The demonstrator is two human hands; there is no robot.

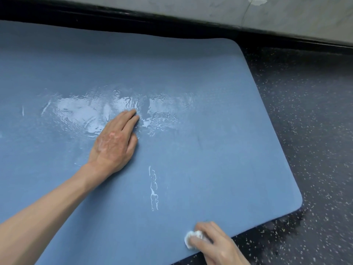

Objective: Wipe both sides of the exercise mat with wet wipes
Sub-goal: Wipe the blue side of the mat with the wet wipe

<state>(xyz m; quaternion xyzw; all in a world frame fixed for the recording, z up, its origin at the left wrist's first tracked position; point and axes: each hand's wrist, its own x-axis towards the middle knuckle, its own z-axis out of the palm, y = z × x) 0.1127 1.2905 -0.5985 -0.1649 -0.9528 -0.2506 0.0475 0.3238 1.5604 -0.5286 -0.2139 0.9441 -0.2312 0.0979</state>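
Lying flat on the dark speckled floor (pixel 315 131), filling most of the view: blue exercise mat (pixel 210 150), rounded corners. Wet sheen (pixel 80 113): broad patch across the mat's middle. Left grip (pixel 114 142): fingers straight, palm down, pressing the mat at the sheen. Right grip (pixel 215 243): curled round a bunched white wet wipe (pixel 193 238), at the mat's near edge. Thin white streak (pixel 153 188): between the grips.

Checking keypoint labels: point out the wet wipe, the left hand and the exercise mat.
wet wipe (pixel 193 238): head view, exposed white wad.
left hand (pixel 114 144): head view, back of the hand.
exercise mat (pixel 219 150): head view, bare dry blue surface.
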